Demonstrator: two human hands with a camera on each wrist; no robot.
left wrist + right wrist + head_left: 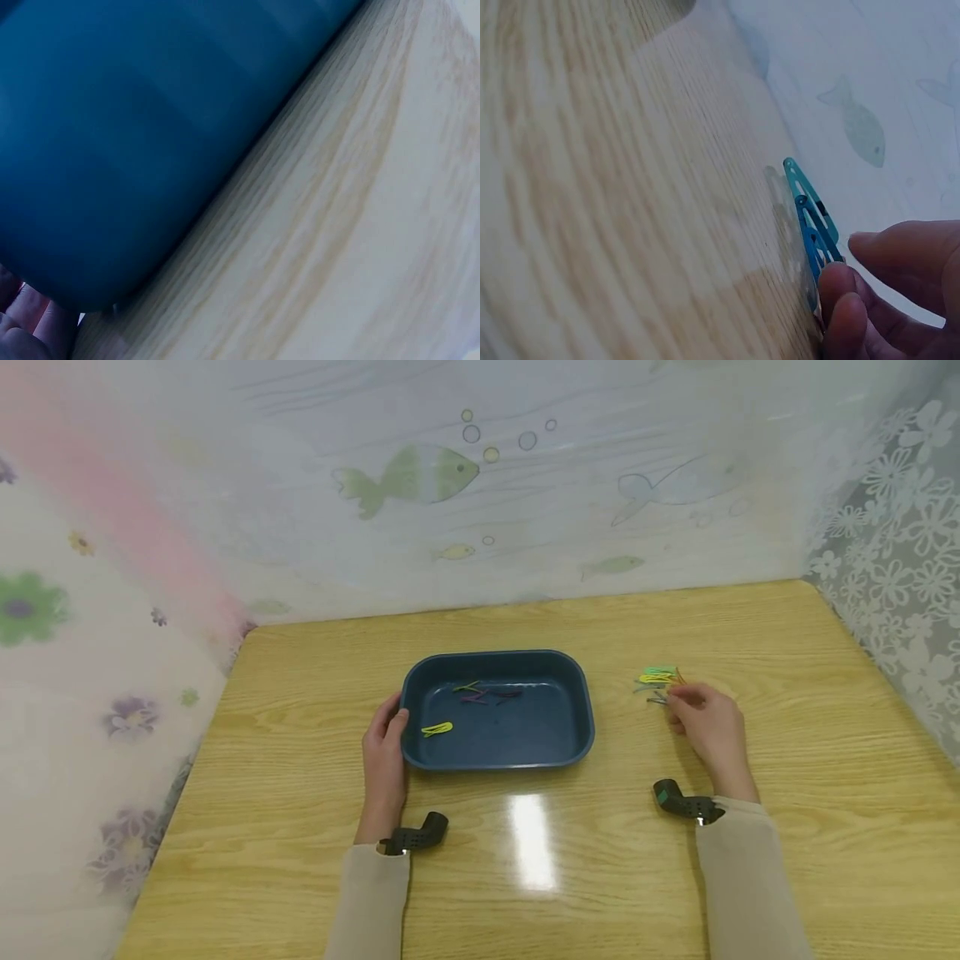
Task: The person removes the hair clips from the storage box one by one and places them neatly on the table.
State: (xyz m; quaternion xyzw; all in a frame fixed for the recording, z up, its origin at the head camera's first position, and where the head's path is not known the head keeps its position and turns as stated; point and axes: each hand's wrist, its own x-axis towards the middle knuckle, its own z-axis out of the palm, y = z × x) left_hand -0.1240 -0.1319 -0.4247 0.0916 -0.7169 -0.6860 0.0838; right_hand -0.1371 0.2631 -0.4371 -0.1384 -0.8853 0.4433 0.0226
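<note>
My left hand [385,747] grips the left side of a dark blue plastic tub [517,735], thumb at the rim and fingers against the outer wall. Inside the tub lie a yellow snap hair clip [438,728], a green clip [467,687], a purple clip [474,698] and a dark clip [508,694]. To the tub's right, my right hand [708,725] reaches down to a small group of hair clips [657,678] on the table. Its fingertips touch a blue clip [816,234] beside a teal clip [802,180]; a gap shows between the upper finger and the blue clip.
The wooden table [300,693] ends at the back against a wall cover [525,527] printed with fish. A floral cover [112,693] hangs at the left, a flower-patterned one [900,527] at the right. Each wrist wears a black camera mount [678,800].
</note>
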